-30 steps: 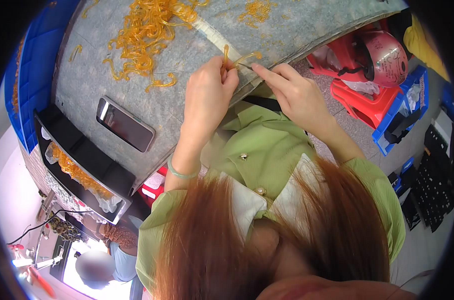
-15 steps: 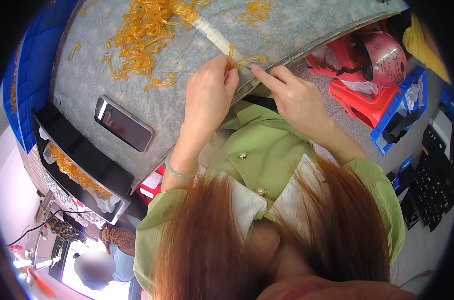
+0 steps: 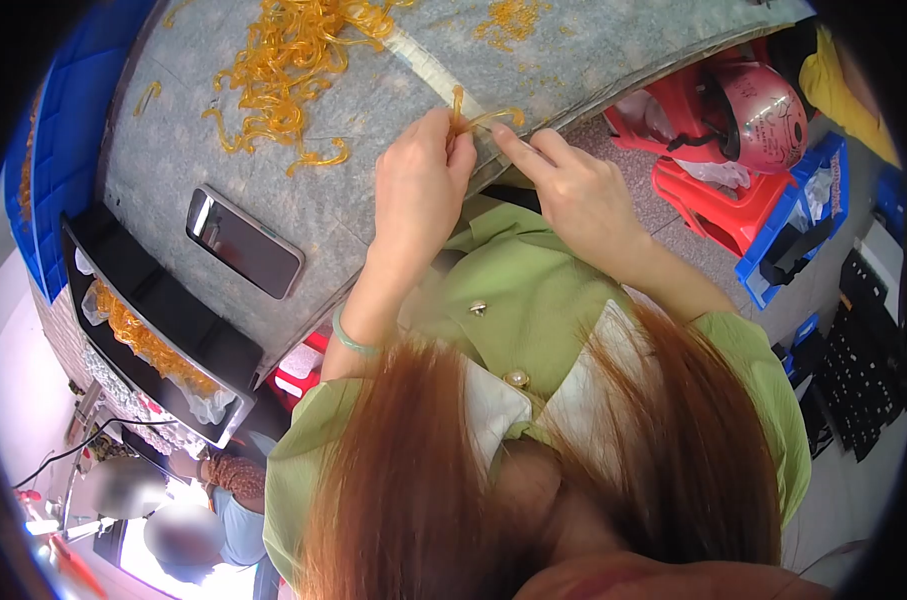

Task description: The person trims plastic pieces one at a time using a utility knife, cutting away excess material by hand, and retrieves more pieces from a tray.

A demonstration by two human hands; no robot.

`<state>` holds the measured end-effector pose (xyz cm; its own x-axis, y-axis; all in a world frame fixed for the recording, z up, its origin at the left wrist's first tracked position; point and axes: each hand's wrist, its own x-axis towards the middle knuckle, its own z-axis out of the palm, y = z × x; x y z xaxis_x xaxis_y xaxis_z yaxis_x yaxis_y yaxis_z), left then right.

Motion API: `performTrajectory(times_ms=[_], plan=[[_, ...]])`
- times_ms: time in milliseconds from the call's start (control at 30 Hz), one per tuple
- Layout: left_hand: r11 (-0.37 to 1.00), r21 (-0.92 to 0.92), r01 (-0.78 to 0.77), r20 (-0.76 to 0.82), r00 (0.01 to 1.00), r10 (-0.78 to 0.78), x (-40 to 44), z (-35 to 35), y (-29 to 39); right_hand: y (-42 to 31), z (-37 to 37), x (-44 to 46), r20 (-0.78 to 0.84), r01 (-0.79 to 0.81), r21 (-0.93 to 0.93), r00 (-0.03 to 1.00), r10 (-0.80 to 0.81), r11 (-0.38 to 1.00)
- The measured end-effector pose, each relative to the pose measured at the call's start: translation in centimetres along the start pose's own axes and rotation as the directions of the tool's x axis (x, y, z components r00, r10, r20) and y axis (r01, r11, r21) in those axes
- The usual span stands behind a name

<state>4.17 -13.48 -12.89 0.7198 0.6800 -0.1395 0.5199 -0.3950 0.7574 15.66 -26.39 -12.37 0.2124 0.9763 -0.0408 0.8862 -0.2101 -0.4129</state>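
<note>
My left hand (image 3: 421,180) pinches an amber curved plastic piece (image 3: 457,105) between thumb and fingers near the table's front edge. Just right of it, my right hand (image 3: 573,185) is closed, its index finger reaching to the curved end of the amber piece. A thin dark tool showed in that hand earlier; now it is mostly hidden at the fingertips. Beyond my left hand lies a heap of amber curved pieces (image 3: 281,75) on the grey table (image 3: 373,130). Small amber bits (image 3: 513,22) are scattered at the far side.
A phone (image 3: 244,242) lies left of my left hand. A black tray (image 3: 163,290) with bagged amber pieces and a blue bin (image 3: 78,130) stand at the left. Right of the table are a pink helmet (image 3: 768,115), a red stool (image 3: 708,205) and a blue crate. A person sits lower left.
The view has shifted slightly. My right index finger has come a little nearer to my left hand, and the dark tool tip shows less. My left hand keeps its pinch.
</note>
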Motion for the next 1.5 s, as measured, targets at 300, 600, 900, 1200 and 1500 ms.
performTrajectory(times_ms=[300,600,900,1200,1500], plan=[[0.795,-0.584,0.164,0.076,0.986,-0.147,-1.0,-1.2,-1.6,0.2,0.1,0.1,-0.158,-0.093,0.285,0.977,0.142,0.954],[-0.215,-0.974,0.067,0.06,0.998,0.036,-8.0,-4.2,-8.1,-4.5,2.8,8.3,-0.107,0.163,0.474,0.986,-0.127,0.865],[-0.208,-0.974,0.092,0.129,0.977,-0.172,-8.9,-5.0,-8.5,-5.5,4.0,10.6,0.054,0.204,0.361,0.97,-0.238,0.91],[0.114,-0.957,0.268,0.222,0.924,-0.311,-3.7,-2.0,-3.6,-3.6,1.3,5.6,-0.039,0.001,0.66,0.999,0.032,0.751],[0.479,-0.822,0.307,0.191,0.942,-0.276,-2.0,-1.0,-0.8,-1.0,-0.3,3.8,0.325,-0.342,0.94,0.895,0.307,0.003]])
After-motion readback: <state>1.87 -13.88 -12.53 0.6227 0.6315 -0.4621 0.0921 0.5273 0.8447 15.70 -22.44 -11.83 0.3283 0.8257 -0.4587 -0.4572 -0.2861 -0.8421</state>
